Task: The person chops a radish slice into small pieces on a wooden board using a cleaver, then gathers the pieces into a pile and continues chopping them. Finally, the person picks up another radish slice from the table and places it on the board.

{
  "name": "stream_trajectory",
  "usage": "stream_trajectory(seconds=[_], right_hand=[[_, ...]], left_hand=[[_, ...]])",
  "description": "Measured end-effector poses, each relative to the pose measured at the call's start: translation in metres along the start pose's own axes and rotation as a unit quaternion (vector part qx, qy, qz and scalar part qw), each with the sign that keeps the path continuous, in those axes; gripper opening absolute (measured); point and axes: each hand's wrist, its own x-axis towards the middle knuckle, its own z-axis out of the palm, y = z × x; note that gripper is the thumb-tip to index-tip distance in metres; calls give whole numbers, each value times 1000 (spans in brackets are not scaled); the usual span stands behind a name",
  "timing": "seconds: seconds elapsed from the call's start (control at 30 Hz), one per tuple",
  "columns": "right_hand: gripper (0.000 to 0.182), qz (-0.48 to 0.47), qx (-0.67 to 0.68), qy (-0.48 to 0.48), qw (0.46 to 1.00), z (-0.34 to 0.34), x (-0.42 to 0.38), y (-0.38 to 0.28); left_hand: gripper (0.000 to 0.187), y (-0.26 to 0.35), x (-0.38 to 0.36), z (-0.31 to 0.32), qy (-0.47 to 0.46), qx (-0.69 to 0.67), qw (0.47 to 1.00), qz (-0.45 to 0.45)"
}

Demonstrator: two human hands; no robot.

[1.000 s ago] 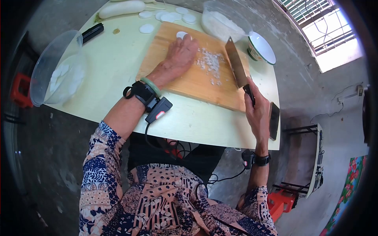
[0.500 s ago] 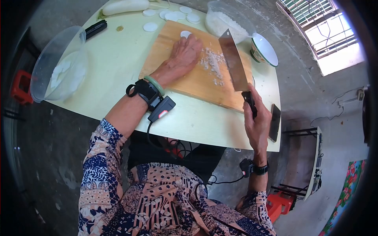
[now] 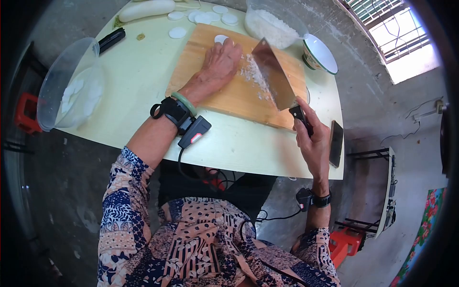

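My right hand [image 3: 313,136] grips the dark handle of a cleaver [image 3: 276,76]. The broad blade slants over the right part of a wooden cutting board [image 3: 201,57], beside finely chopped white bits [image 3: 253,72]. On the board's left half rests my left hand [image 3: 222,60], knuckles up and fingers curled down. A round white radish slice [image 3: 220,38] shows at the far side of those fingers. Anything beneath the fingers is hidden from me.
Behind the board are several white slices [image 3: 177,32] and a whole white radish [image 3: 147,10]. A clear bowl of chopped white bits [image 3: 272,29] and an enamel bowl [image 3: 321,55] stand at the right. Left is a clear tub [image 3: 45,103]; a phone [image 3: 336,143] lies near the right edge.
The cleaver blade has tilted and shifted left, over part of the chopped bits. My left hand stays in about the same place on the board. The whole view has shifted slightly.
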Motion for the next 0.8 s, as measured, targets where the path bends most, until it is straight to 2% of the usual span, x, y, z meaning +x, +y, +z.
stream_trajectory(seconds=[0.1, 0.13, 0.27, 0.37, 0.47, 0.53, 0.6, 0.67, 0.77, 0.8], right_hand=[[50, -4, 17, 20, 1000, 7, -2, 3], [50, 8, 10, -12, 1000, 5, -1, 0], [51, 20, -3, -25, 999, 1, -2, -1], [51, -8, 5, 10, 1000, 2, -4, -3], [51, -25, -13, -26, 999, -2, -4, -3], [50, 15, -5, -38, 999, -7, -2, -7], [50, 0, 3, -16, 1000, -2, -4, -8], [49, -12, 11, 5, 1000, -2, -4, -7], [49, -28, -20, -32, 999, -5, -3, -5], [49, -5, -8, -26, 1000, -5, -4, -5]], left_hand=[[11, -1, 2, 0, 7, 6, 1000, 4], [11, -1, 0, -1, 15, 2, 1000, 14], [11, -3, -2, 0, 37, -14, 999, 36], [11, -3, -3, 5, 54, -6, 998, 35], [12, 1, 1, 3, 3, 26, 1000, 1], [12, -3, 3, 6, 6, 24, 1000, 8], [12, -7, 3, 7, 12, 23, 1000, 11], [11, -5, -1, 9, 66, 14, 997, 39], [11, -2, -1, 3, 38, 11, 999, 27], [11, -3, -2, 2, 37, 12, 999, 26]])
